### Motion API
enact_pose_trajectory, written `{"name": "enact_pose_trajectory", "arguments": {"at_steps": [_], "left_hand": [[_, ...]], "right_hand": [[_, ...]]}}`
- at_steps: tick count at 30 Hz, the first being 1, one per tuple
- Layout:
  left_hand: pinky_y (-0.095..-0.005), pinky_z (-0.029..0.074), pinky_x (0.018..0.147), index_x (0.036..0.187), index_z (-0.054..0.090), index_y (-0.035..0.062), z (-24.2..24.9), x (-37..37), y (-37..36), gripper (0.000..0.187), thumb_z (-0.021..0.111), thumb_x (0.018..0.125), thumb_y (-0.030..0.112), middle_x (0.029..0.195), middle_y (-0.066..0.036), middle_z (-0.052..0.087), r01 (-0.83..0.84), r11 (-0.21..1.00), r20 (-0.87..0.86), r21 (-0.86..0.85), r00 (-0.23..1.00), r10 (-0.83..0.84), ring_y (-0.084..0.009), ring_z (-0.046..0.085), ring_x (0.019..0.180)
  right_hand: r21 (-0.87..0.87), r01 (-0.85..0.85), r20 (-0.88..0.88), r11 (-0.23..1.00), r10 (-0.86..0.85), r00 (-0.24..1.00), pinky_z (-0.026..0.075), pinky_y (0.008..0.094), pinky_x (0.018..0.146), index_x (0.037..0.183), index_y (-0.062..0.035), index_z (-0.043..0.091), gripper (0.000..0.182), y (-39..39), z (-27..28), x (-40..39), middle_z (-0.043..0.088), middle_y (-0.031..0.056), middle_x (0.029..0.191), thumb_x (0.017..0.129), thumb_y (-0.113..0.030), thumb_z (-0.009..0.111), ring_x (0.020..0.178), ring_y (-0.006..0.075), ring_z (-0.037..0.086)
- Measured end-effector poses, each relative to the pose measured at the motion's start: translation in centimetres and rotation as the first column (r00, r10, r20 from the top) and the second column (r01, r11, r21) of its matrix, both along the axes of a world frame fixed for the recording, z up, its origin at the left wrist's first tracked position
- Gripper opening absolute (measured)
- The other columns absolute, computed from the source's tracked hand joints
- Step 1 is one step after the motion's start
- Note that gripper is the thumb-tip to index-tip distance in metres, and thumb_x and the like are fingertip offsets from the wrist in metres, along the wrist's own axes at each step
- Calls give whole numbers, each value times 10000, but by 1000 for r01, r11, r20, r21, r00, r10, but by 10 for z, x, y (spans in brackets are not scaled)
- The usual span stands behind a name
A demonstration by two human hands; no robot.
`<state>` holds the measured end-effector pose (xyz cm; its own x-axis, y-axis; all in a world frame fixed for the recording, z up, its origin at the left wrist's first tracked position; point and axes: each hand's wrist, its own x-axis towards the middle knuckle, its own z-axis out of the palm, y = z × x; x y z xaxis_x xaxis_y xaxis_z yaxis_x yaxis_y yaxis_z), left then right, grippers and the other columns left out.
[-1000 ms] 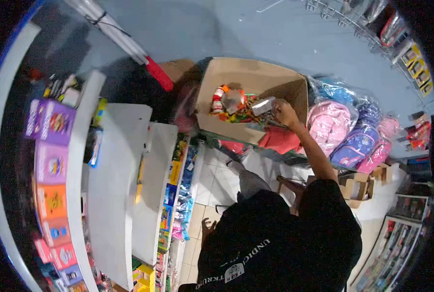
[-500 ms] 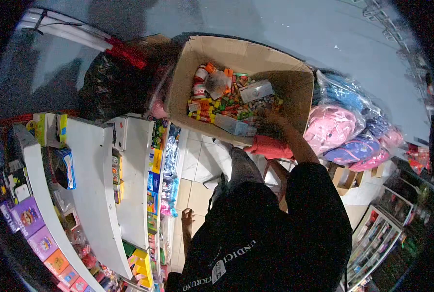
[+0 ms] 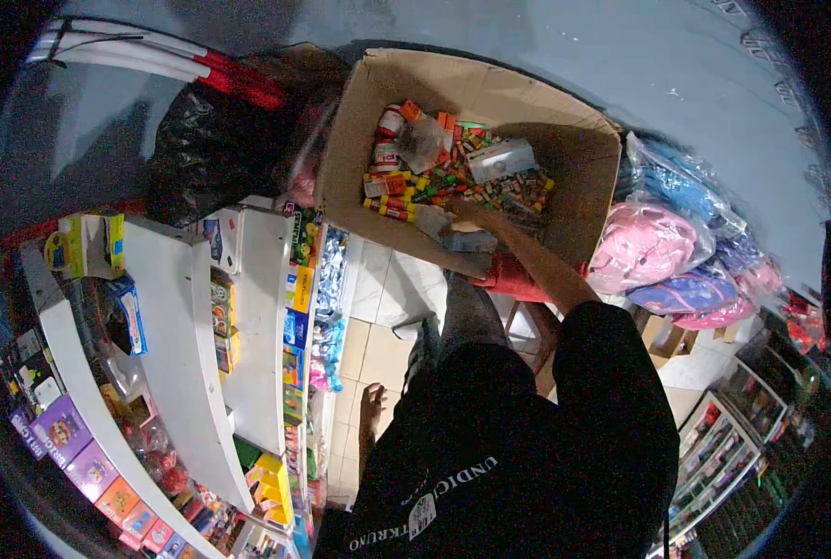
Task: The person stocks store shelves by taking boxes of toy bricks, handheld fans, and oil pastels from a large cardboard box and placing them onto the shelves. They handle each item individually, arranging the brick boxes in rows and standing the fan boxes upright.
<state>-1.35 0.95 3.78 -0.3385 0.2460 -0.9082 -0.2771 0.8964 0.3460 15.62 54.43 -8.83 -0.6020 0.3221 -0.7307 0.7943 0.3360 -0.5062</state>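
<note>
My right hand (image 3: 471,216) reaches over the near wall into a large cardboard box (image 3: 574,149). It is right at a pale, see-through package (image 3: 467,239) near the front of the box; its fingers are blurred, so I cannot tell whether they grip it. Around it lie many small coloured tubes and sticks (image 3: 504,191), a white box (image 3: 502,160), yellow-capped glue sticks (image 3: 392,207) and red-and-white bottles (image 3: 386,154). My left hand (image 3: 372,402) hangs beside my body above the tiled floor, its fingers loosely bent and apart, holding nothing.
White shelves (image 3: 173,317) with packaged goods stand on the left. A black plastic bag (image 3: 201,140) sits beside the box. Plastic-wrapped pink and blue bags (image 3: 653,247) are piled on its right. Red cloth (image 3: 518,275) lies under the box's near edge.
My right hand has moved left across the box, from the right side of the contents to the pale package at the front. My left hand still hangs at my side.
</note>
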Motion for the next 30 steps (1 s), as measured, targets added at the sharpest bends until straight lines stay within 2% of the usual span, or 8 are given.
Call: {"name": "enact_pose_trajectory", "arguments": {"at_steps": [3, 5, 7, 9, 14, 16, 20, 30], "left_hand": [[-378, 502, 710, 1247, 452, 99, -4, -1, 0, 513, 569, 900, 459, 1105, -125, 623, 19, 1000, -9, 17, 1000, -19, -247, 623, 944], [-370, 497, 695, 1247, 456, 117, -9, -2, 1, 494, 572, 902, 451, 1059, -107, 634, 9, 1000, -24, -10, 1000, -9, -235, 625, 921], [-366, 494, 693, 1248, 458, 129, -8, -1, 5, 478, 573, 905, 441, 1047, -99, 637, -1, 1000, -29, -8, 1000, 1, -228, 622, 918], [-359, 489, 691, 1245, 464, 140, -10, 0, 7, 458, 574, 908, 431, 1048, -92, 639, -19, 1000, -29, 1, 999, 19, -216, 618, 915], [-353, 495, 666, 1220, 486, 140, -14, 9, 3, 454, 601, 892, 430, 1042, -93, 639, -39, 995, -11, 90, 999, 40, -212, 627, 896], [-342, 496, 646, 1215, 491, 133, -25, 12, 1, 458, 611, 886, 428, 1042, -95, 640, -30, 999, -2, 42, 1000, 30, -211, 633, 878], [-340, 494, 634, 1211, 488, 93, -31, 18, -7, 487, 620, 880, 426, 1037, -98, 640, -53, 992, 25, 117, 998, 50, -211, 638, 866], [-361, 479, 734, 1233, 471, 91, -28, 20, 0, 502, 586, 893, 443, 1052, -102, 629, -93, 993, 51, 75, 995, 89, -219, 608, 921]], "right_hand": [[63, 58, -81, 996, -53, 995, 302, 472, 1080, 1412, -100, 369, 825, -1, 21, 0, 355, 173, 1436, 758, -525, 639, 1319, 327, 358], [-147, 280, -209, 949, -306, 929, 366, 432, 1016, 1331, -94, 470, 719, 9, 91, -1, 449, 149, 1356, 747, -453, 684, 1244, 296, 432], [-422, 438, -154, 794, -539, 828, 410, 394, 950, 1243, -93, 552, 613, 16, 111, 1, 520, 118, 1278, 746, -416, 706, 1160, 258, 485], [-670, 550, 90, 498, -682, 726, 434, 357, 882, 1149, -98, 616, 511, 27, 96, 19, 568, 79, 1201, 756, -412, 705, 1069, 211, 519], [-612, 458, 7, 645, -574, 819, 432, 350, 846, 1093, -105, 630, 453, 35, 64, 46, 573, 55, 1167, 770, -416, 697, 989, 183, 517], [-519, 411, -28, 749, -495, 868, 430, 358, 856, 1113, -103, 613, 469, 30, 58, 48, 569, 58, 1178, 776, -420, 687, 1002, 191, 518], [-273, 271, -60, 923, -297, 953, 424, 373, 877, 1153, -100, 579, 500, 16, 44, 40, 562, 65, 1199, 786, -428, 669, 1027, 208, 519], [80, 26, 105, 996, -34, 994, 410, 411, 928, 1253, -92, 493, 580, -20, 24, 23, 544, 83, 1252, 812, -447, 622, 1091, 249, 521]]}}
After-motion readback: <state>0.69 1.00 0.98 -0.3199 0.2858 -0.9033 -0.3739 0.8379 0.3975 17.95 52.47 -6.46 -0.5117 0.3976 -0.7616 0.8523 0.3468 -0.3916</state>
